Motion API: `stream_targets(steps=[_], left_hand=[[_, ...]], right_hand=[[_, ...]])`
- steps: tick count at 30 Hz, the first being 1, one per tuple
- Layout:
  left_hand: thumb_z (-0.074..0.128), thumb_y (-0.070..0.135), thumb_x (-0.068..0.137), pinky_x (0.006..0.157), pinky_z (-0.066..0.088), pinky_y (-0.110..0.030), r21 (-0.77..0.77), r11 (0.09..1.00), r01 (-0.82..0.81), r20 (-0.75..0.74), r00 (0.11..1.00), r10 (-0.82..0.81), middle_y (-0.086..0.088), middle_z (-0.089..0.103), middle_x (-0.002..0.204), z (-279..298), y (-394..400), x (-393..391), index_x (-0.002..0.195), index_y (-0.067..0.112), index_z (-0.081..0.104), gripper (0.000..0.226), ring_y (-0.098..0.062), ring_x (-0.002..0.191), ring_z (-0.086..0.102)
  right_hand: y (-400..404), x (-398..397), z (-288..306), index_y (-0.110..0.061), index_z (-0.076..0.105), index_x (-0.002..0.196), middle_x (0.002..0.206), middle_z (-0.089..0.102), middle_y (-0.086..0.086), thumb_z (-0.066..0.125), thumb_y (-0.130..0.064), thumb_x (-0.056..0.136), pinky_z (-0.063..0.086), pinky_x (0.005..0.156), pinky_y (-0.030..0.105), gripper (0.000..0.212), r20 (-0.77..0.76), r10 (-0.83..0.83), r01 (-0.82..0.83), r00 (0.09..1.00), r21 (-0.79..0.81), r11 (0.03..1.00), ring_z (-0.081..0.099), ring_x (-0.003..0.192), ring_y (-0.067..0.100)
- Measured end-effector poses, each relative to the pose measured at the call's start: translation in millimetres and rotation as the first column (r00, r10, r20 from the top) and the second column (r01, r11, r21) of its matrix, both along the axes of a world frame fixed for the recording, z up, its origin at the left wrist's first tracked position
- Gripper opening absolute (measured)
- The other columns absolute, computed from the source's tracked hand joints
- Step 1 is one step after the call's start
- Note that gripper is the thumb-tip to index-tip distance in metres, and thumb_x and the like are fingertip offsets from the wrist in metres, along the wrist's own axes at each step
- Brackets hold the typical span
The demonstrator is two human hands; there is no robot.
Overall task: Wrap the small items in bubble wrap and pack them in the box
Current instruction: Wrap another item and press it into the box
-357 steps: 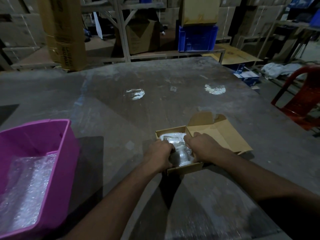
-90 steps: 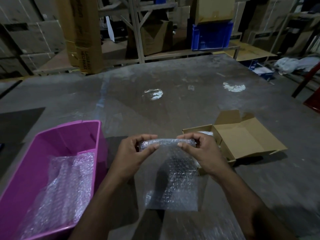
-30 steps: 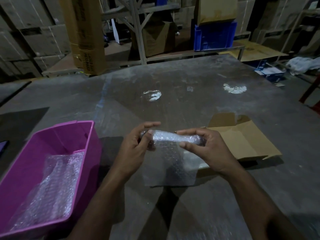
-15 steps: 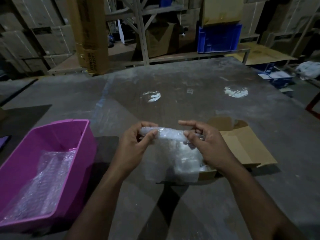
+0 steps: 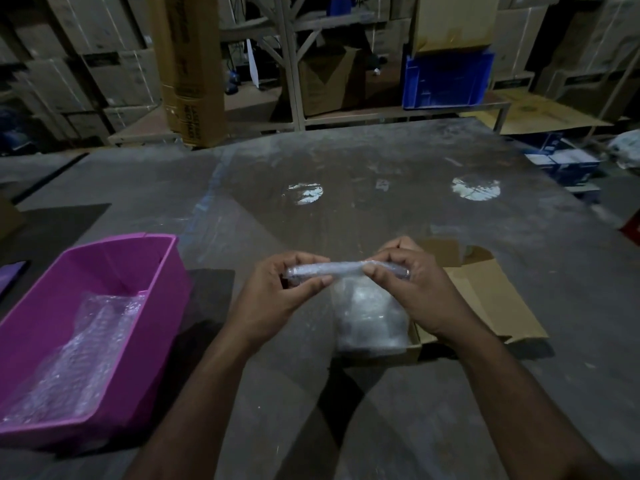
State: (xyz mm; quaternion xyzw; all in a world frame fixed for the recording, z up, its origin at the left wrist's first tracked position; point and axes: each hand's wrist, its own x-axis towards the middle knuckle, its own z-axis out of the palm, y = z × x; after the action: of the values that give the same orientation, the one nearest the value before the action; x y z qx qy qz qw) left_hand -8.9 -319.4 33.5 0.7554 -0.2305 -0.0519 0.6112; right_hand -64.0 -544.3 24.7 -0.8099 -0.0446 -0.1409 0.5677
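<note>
Here the left hand (image 5: pixel 277 299) and the right hand (image 5: pixel 412 292) each pinch one end of a slim bubble-wrapped roll (image 5: pixel 327 270), held level above the grey surface (image 5: pixel 346 161). Just below the hands sits the open cardboard box (image 5: pixel 485 306), with wrapped bundles (image 5: pixel 370 317) already inside. Well to the left stands a pink bin (image 5: pixel 104 258) holding loose bubble wrap (image 5: pixel 86 348).

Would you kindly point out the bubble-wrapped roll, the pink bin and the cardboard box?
bubble-wrapped roll (image 5: pixel 329 269), head view, bare middle between the hands
pink bin (image 5: pixel 166 308), head view, right wall
cardboard box (image 5: pixel 498 306), head view, open flap
</note>
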Motion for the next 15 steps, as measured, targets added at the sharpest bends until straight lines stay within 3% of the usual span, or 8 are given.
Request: stream_targets(steps=[2, 4, 7, 10, 12, 15], left_hand=[[0.079, 0.034, 0.081, 0.073, 0.049, -0.021, 0.036, 0.997, -0.072, 0.087, 0.994, 0.069, 0.007, 0.066, 0.096, -1, -2, 1, 0.091, 0.022, 0.077, 0.016, -0.005, 0.084, 0.064], [0.074, 0.039, 0.084, 0.077, 0.052, -0.027, 0.031, 0.995, -0.095, 0.075, 0.993, 0.092, 0.007, 0.066, 0.098, -2, -4, 3, 0.093, 0.020, 0.074, 0.021, -0.008, 0.088, 0.065], [0.068, 0.032, 0.092, 0.076, 0.056, -0.036, -0.025, 0.999, -0.041, 0.003, 0.999, 0.041, 0.000, 0.070, 0.080, -3, -9, 3, 0.118, 0.024, 0.068, 0.027, -0.014, 0.076, 0.065], [0.065, 0.026, 0.098, 0.077, 0.061, -0.034, -0.007, 0.997, -0.078, 0.027, 0.997, 0.078, -0.005, 0.071, 0.074, -4, -11, 3, 0.142, 0.037, 0.049, 0.048, -0.016, 0.073, 0.068], [0.063, 0.023, 0.100, 0.074, 0.060, -0.030, -0.005, 0.996, -0.083, 0.044, 0.996, 0.084, -0.002, 0.069, 0.073, -1, -13, 3, 0.139, 0.038, 0.052, 0.044, -0.014, 0.071, 0.066], [0.065, 0.022, 0.096, 0.069, 0.056, -0.032, -0.083, 0.996, -0.027, -0.006, 1.000, 0.027, 0.002, 0.065, 0.074, 3, -16, 3, 0.116, 0.028, 0.071, 0.022, -0.010, 0.068, 0.060]], right_hand=[[-3, 0, 0, -0.023, 0.076, 0.098, 0.091, 0.064, -0.007, 0.065, -0.031, 0.095, 0.046, 0.071, 0.020, 0.013, -0.022, 0.028, -0.028, 0.999, 0.022, 0.999, 0.061, 0.079, 0.004], [-4, 0, -1, -0.030, 0.073, 0.111, 0.100, 0.071, -0.006, 0.062, -0.023, 0.100, 0.050, 0.072, 0.022, 0.018, -0.040, 0.057, -0.054, 0.998, 0.092, 0.994, 0.064, 0.083, 0.006], [-6, -2, 0, -0.035, 0.072, 0.117, 0.108, 0.073, -0.011, 0.059, -0.023, 0.101, 0.058, 0.073, 0.035, 0.024, -0.023, 0.064, -0.061, 0.998, 0.117, 0.991, 0.066, 0.081, 0.016], [-7, -3, 0, -0.035, 0.075, 0.114, 0.116, 0.069, -0.009, 0.073, -0.032, 0.089, 0.059, 0.087, 0.037, 0.025, -0.043, 0.137, -0.129, 0.990, 0.160, 0.979, 0.069, 0.104, 0.009], [-9, -3, -1, -0.034, 0.076, 0.112, 0.113, 0.067, -0.003, 0.081, -0.028, 0.080, 0.059, 0.090, 0.035, 0.033, -0.045, 0.152, -0.143, 0.987, 0.157, 0.977, 0.069, 0.106, 0.013], [-11, 0, -2, -0.032, 0.078, 0.104, 0.105, 0.064, 0.001, 0.080, -0.021, 0.084, 0.056, 0.084, 0.028, 0.023, -0.001, 0.069, -0.068, 0.998, 0.093, 0.993, 0.067, 0.100, 0.012]])
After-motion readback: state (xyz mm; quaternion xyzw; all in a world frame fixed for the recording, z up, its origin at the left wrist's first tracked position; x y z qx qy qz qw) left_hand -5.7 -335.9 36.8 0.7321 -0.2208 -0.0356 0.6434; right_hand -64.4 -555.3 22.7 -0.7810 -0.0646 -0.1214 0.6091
